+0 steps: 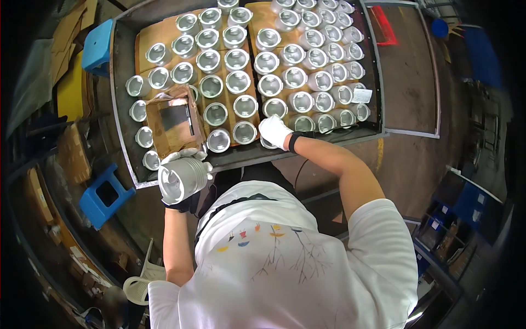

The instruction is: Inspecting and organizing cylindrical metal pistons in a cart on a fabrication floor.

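My gloved left hand (189,154) is closed around a silver metal piston (184,180), held tilted in front of the tray's near left corner. Ring grooves run round its side, and the hollow end shows. Over at the front edge of the tray, my right hand (274,131), also in a white glove, has its fingers curled on another piston (267,145). The hand covers most of that piston. Rows of similar pistons (238,81) stand on brown cardboard (159,38) in the large metal-edged tray (123,131).
An open cardboard box (195,123) sits among the pistons at the left. A white paper slip (361,96) lies at the tray's right side. Blue stools (106,196) and a pale plastic chair (148,277) stand to the left. Shelving with blue bins (466,197) is at the right.
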Available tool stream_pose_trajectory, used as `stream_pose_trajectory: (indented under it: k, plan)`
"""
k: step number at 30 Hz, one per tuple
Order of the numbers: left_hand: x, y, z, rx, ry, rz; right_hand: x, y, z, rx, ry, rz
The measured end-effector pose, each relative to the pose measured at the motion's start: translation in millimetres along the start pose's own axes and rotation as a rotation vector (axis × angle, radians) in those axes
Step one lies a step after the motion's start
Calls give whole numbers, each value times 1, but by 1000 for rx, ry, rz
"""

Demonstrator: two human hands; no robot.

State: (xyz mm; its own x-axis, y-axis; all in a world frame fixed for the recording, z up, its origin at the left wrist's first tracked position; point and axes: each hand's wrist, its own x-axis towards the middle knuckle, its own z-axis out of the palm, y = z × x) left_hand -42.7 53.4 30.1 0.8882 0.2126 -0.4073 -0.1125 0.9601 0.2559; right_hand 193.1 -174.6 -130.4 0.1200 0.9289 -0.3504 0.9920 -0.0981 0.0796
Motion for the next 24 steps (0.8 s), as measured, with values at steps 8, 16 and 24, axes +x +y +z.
stream_pose_trajectory:
  k: [8,16,24]
  plan:
    - [35,-10,18,-74,53,-40,-10,51,-39,620,-58,329]
    - [44,-32,13,36,71,111,12,74,5,757,-324,99]
    - [51,-40,28,97,88,55,24,81,2,790,-459,133]
